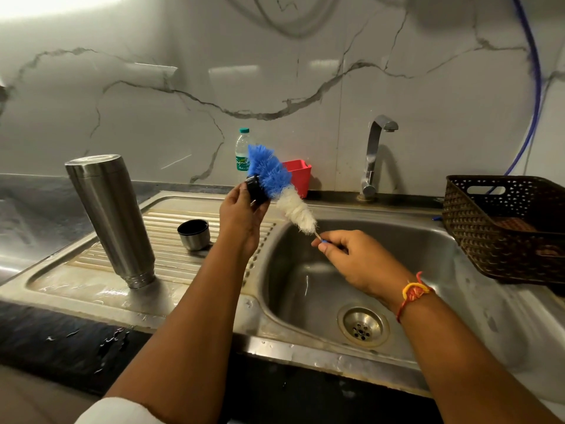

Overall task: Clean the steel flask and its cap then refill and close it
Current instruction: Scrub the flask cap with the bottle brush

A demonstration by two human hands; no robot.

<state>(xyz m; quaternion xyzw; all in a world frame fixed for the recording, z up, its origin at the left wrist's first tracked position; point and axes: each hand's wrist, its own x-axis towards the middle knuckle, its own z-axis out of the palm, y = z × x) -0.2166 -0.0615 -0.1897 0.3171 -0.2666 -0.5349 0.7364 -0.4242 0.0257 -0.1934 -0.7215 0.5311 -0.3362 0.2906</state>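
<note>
Fingers of the right hand pinch the brush handle; brush slants up-left to the stopper gripped by the left hand, blue bristles against it. Flask stands inverted on the drainer, left of both, cap beside it

Left hand holds black cap — right hand pinches bottle brush, bristles touching it.

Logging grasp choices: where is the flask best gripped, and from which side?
Probably round the mid-body of the flask, coming from the near side. It stands mouth-down on the drainboard, so the smooth cylinder is fully exposed, and the cup sits apart to its right.
</note>
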